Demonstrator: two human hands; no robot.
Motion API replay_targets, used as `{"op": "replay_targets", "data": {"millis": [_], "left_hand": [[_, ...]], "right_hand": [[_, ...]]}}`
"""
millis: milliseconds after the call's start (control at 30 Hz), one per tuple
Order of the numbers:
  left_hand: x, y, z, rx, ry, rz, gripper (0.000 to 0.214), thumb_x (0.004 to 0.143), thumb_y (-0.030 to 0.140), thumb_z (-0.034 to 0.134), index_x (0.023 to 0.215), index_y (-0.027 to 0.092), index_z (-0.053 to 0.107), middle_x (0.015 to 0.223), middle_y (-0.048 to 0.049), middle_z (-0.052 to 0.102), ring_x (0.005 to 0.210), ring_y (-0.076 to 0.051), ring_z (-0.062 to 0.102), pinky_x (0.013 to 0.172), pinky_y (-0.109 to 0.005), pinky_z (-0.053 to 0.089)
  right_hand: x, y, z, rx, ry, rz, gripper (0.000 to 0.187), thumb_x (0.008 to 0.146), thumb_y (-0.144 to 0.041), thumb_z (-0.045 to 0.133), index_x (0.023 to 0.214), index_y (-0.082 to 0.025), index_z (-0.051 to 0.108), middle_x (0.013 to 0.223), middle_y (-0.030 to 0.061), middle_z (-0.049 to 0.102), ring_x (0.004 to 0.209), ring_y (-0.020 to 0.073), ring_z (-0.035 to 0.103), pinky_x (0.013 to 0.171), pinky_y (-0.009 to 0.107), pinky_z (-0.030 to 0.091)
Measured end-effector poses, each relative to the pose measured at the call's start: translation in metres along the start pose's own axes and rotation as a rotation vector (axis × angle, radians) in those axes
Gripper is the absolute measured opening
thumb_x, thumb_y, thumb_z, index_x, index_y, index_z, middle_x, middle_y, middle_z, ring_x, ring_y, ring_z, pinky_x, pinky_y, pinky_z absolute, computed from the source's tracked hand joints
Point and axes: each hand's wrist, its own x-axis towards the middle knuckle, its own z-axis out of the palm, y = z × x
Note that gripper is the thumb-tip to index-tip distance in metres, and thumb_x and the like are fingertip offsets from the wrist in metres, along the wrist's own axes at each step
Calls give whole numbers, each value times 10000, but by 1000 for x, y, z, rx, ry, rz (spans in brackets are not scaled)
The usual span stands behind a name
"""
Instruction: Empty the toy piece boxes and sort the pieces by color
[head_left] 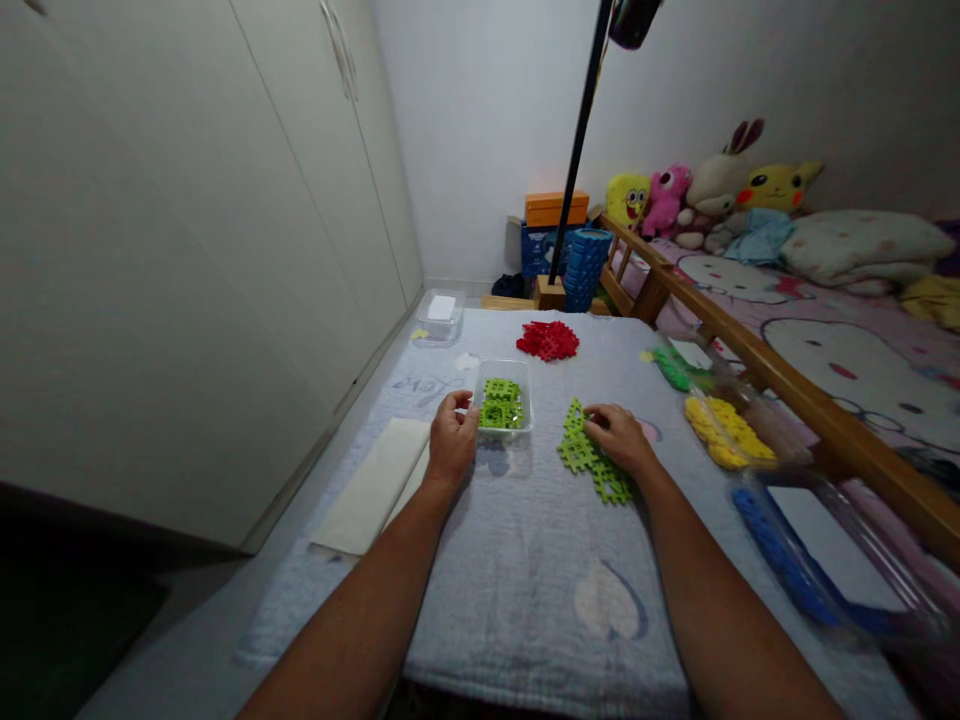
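Left hand (452, 440) fingers clamp the clear box (517, 375) rim mid-frame, right hand (616, 435) fingers pinch the green pieces (592, 468) beside it; I'd hold the box steady, grip light.

Red pieces (548, 340), plush toys (667, 200) (on bed (840, 345))

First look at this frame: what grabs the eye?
Centre frame, two bare hands: the left hand grips a clear tub of lime-green pieces, and the right hand rests on a loose green pile beside it. Behind them sits a red pile, and bright plush toys line the bed at far right.
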Motion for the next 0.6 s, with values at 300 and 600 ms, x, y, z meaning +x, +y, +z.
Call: {"op": "replay_targets", "data": {"millis": [300, 600], "left_hand": [[0, 0, -1, 5, -1, 0, 304, 856, 343, 574, 1096, 165, 629, 828, 0, 602, 589, -107, 503, 620, -247, 434], [-1, 1, -2, -13, -1, -19, 308, 845, 348, 579, 1090, 169, 630, 827, 2, 604, 580, -104, 496, 600, -242, 421]], "right_hand": [[6, 6, 8, -66, 49, 38, 196, 843, -231, 563, 934, -206, 734, 973, 95, 701, 948, 226, 619, 887, 345, 451], [6, 3, 2, 71, 136, 19, 149, 740, -286, 559, 804, -199, 661, 807, 51, 639, 781, 204, 581, 781, 335, 461]]}}
